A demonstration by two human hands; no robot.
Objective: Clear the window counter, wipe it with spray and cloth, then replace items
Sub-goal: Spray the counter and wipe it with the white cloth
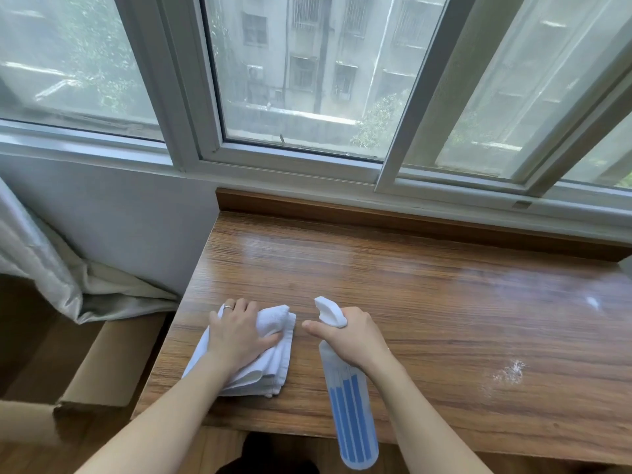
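Two bare forearms come up from six o'clock, no sleeves showing anywhere, no watch, no bracelet. The left hand [236, 331] wears one thing: a thin silver ring [228, 306] on a finger at its eleven o'clock edge, plain band, small glint of light on it. The right hand [345, 336] carries no jewellery at all. Nails short and unpainted where they show, on the right thumb.

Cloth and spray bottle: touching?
Apart. The head view shows a strip of bare wooden counter between the cloth under the left hand and the spray bottle.
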